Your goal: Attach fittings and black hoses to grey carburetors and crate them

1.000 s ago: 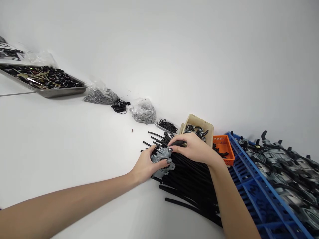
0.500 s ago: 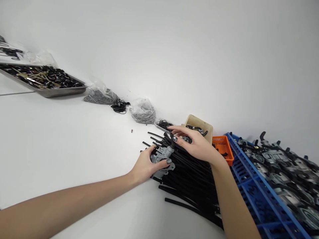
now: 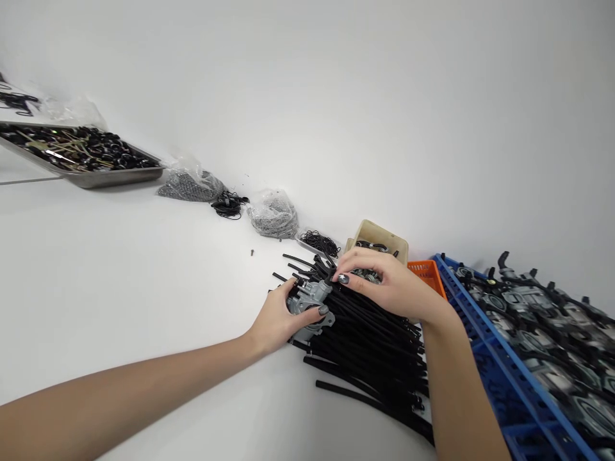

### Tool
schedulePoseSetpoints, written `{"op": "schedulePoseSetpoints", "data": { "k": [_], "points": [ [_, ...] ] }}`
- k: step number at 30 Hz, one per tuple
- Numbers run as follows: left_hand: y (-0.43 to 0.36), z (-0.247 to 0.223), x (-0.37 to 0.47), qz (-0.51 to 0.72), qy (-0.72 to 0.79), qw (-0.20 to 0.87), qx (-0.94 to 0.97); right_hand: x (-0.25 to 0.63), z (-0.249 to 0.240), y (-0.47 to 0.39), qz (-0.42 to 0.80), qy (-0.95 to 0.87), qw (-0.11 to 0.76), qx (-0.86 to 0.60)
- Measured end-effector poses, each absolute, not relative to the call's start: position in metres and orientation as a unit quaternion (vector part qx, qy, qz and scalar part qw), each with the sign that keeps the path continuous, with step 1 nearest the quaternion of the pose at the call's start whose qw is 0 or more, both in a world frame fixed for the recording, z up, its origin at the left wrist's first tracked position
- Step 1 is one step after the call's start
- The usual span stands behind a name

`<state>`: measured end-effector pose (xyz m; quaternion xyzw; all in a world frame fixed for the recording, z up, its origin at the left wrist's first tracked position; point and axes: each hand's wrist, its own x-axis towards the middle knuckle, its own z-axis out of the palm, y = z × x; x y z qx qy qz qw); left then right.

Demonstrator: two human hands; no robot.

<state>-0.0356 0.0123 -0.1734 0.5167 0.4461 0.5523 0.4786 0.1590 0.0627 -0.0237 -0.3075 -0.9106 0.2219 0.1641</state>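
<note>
White bench: left hand (image 3: 278,317) clasps rigid, likely heavy carburetor (image 3: 310,301); right hand (image 3: 389,288) pinches a limp hose (image 3: 365,320) beside it.

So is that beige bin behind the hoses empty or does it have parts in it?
Not empty. The beige bin holds dark curved parts with some metal pieces, visible above the right hand. How full it is, cannot tell.
</note>
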Motion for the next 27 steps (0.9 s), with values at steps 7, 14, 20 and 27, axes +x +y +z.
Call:
{"op": "schedulePoseSetpoints", "data": {
  "k": [7, 14, 20, 27],
  "points": [
    [0.008, -0.172, -0.036, 0.527, 0.438, 0.478, 0.549, 0.146, -0.041, 0.076, 0.197, -0.899, 0.136, -0.368],
    [0.012, -0.175, -0.036, 0.572, 0.432, 0.489, 0.497, 0.159, -0.03, 0.075, 0.203, -0.901, 0.11, -0.367],
    [0.014, -0.176, -0.037, 0.568, 0.445, 0.482, 0.497, 0.147, -0.026, 0.057, 0.228, -0.898, 0.133, -0.351],
    [0.011, -0.173, -0.036, 0.557, 0.431, 0.486, 0.517, 0.143, -0.045, 0.079, 0.22, -0.886, 0.142, -0.383]
  ]
}}
